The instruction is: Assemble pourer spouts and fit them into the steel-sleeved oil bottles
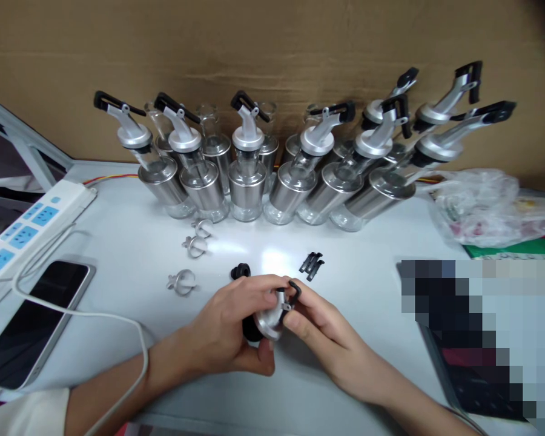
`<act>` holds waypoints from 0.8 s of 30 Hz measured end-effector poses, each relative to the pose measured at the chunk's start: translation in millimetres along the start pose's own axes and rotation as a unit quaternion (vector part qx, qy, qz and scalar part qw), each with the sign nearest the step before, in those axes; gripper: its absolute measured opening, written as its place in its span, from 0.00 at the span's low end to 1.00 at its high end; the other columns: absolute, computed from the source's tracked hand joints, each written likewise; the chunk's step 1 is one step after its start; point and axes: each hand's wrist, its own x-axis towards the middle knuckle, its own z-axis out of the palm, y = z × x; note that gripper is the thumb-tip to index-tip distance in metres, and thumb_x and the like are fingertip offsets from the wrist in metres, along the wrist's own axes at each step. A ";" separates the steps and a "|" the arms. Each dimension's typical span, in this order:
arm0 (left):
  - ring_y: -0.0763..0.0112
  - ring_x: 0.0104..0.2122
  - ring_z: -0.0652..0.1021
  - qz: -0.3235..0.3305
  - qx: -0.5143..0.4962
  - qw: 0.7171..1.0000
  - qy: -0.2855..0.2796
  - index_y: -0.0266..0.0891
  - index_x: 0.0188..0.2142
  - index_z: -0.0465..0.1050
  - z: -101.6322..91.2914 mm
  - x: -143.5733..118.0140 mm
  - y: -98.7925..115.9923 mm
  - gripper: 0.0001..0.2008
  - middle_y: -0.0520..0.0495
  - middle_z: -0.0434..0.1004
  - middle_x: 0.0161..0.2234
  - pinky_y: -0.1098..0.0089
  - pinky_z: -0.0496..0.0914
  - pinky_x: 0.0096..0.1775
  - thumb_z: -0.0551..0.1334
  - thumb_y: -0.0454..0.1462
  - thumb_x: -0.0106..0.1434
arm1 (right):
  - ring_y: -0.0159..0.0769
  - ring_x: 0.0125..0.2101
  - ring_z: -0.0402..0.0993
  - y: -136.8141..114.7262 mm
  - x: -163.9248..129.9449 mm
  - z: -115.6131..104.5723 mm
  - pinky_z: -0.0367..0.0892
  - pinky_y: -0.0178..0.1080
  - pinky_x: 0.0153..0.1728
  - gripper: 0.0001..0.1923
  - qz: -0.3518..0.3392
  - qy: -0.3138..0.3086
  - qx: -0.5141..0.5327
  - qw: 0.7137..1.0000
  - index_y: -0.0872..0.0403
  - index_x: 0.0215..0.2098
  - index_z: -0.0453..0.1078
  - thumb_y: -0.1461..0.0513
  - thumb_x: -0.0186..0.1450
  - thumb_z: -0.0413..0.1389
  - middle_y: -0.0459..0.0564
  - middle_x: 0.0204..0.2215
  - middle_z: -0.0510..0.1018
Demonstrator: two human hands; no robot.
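My left hand (243,318) grips a silver pourer spout (270,324) by its round cap, with a black stopper showing beneath. My right hand (320,324) pinches the black flip lever (295,293) on that spout, its thumb and fingers closed around the lever's end. Just beyond my left hand lies a black rubber stopper (240,270). Several small black clips (311,265) rest on the table past my right hand. To the left are loose metal rings with tabs, the nearest ring (181,283) lying alone.
Glass bottles with steel sleeves (247,188) stand in rows at the back, several topped with pourers. A power strip (25,236) and a phone (36,321) with a white cable lie left. Plastic bags (485,203) sit right, above a partly pixelated dark device (472,375).
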 end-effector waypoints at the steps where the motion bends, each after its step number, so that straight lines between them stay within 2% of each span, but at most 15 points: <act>1: 0.66 0.50 0.74 0.006 -0.006 1.000 0.010 0.41 0.60 0.52 0.6 0.4 -0.1 0.34 0.40 0.71 0.49 0.67 0.73 0.47 0.58 0.30 0.54 | 0.33 0.36 0.66 -0.7 0.7 0.0 0.65 0.36 0.41 0.12 0.000 -0.005 0.008 1.000 0.51 0.44 0.67 0.54 0.69 0.47 0.47 0.34 0.69; 4: 0.65 0.49 0.74 -0.001 -0.012 1.000 0.002 0.41 0.62 0.47 0.0 2.5 1.2 0.38 0.40 0.70 0.49 0.65 0.74 0.46 0.58 0.29 0.54 | 0.33 0.37 0.67 -2.1 2.7 -0.3 0.65 0.35 0.42 0.12 -0.001 -0.009 0.031 0.999 0.50 0.45 0.67 0.54 0.69 0.47 0.47 0.36 0.70; 7: 0.61 0.51 0.72 -0.033 0.041 0.998 -0.045 0.40 0.64 0.43 -3.9 5.1 3.8 0.40 0.37 0.67 0.52 0.62 0.74 0.46 0.56 0.29 0.53 | 0.32 0.36 0.66 -1.0 3.8 -1.7 0.64 0.35 0.41 0.12 0.000 0.005 0.034 0.999 0.50 0.43 0.67 0.54 0.68 0.49 0.47 0.35 0.70; 10: 0.60 0.48 0.72 -0.068 0.106 0.987 -0.105 0.42 0.64 0.44 -7.9 6.2 5.6 0.40 0.38 0.65 0.51 0.61 0.73 0.45 0.56 0.30 0.53 | 0.32 0.34 0.65 1.4 4.8 -2.9 0.64 0.35 0.39 0.10 -0.004 0.019 0.030 0.999 0.52 0.38 0.67 0.54 0.67 0.51 0.46 0.32 0.69; 12: 0.62 0.45 0.73 -0.077 0.125 0.982 -0.121 0.44 0.63 0.46 -9.2 6.3 6.1 0.39 0.40 0.66 0.48 0.61 0.73 0.44 0.56 0.31 0.53 | 0.32 0.34 0.65 2.4 5.9 -3.0 0.63 0.34 0.38 0.10 -0.006 0.024 0.032 0.999 0.52 0.36 0.66 0.54 0.66 0.52 0.45 0.30 0.67; 24: 0.64 0.39 0.73 -0.067 0.222 0.970 -0.078 0.40 0.52 0.58 -9.3 5.7 2.9 0.27 0.46 0.71 0.40 0.65 0.67 0.41 0.57 0.36 0.50 | 0.32 0.33 0.64 -3.6 8.7 -2.0 0.62 0.37 0.39 0.12 0.000 0.024 0.058 0.998 0.53 0.34 0.67 0.53 0.64 0.54 0.46 0.29 0.65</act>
